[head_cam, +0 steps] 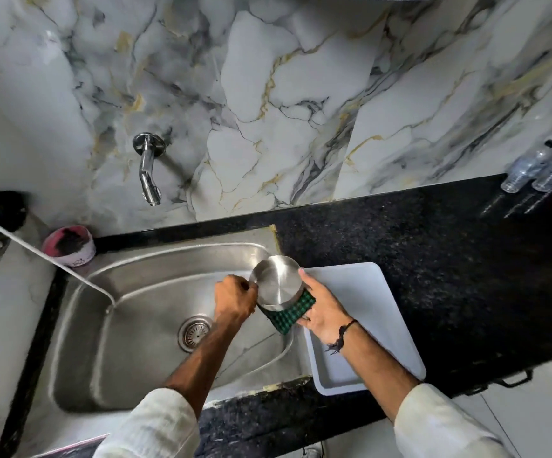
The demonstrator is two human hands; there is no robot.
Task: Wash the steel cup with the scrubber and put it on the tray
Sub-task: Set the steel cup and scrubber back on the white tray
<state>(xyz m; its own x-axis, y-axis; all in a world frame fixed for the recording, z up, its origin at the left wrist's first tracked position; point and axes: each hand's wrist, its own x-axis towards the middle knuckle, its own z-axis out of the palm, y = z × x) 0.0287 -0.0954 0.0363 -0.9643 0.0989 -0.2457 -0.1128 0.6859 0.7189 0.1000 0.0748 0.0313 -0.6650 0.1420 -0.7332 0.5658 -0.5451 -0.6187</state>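
At centre frame, over the right edge of the sink (155, 325), the left hand (235, 297) pinched the rim of the steel cup (276, 280), its mouth facing up. The right hand (322, 310) pressed the green scrubber (289, 314) under its wall. The white tray (377, 302) lay just right, on dark counter (449, 246).

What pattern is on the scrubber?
Green-and-black checked scrubber, seen best in the head view.

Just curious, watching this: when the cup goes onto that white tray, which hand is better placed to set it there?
Probably the left hand: it already grips the steel cup by its rim. The right hand lies nearer the tray, but it holds the green scrubber.
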